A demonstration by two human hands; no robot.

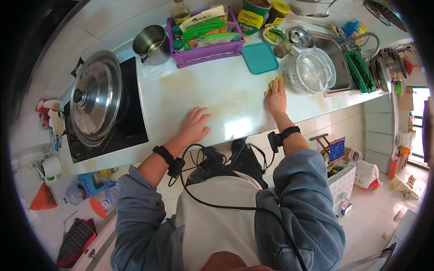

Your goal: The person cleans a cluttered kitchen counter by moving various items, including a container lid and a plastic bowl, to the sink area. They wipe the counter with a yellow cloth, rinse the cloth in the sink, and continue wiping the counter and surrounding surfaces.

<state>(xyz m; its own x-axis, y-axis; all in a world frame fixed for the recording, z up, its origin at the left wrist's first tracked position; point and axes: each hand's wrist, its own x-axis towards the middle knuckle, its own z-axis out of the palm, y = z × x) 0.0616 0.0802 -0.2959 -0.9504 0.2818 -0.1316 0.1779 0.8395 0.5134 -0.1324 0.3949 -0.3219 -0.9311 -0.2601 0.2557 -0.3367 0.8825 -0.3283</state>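
My right hand [276, 99] presses a yellow cleaning cloth [271, 88] onto the white countertop [203, 88], fingers pointing away from me. Most of the cloth is hidden under the hand. A teal square mat or board [260, 58] lies just beyond it, and a clear plastic-wrapped bowl [310, 73] stands to its right. My left hand [195, 124] rests palm down near the counter's front edge, fingers apart, holding nothing. Faint brownish stains mark the counter between and beyond the hands.
At left, a large lidded steel wok [96, 98] sits on a black cooktop [130, 125]. A steel pot [152, 44] and purple basket [210, 56] of packets line the wall. The sink [339, 64] is right, beside a green basket [361, 71]. A cable [220, 206] crosses my body.
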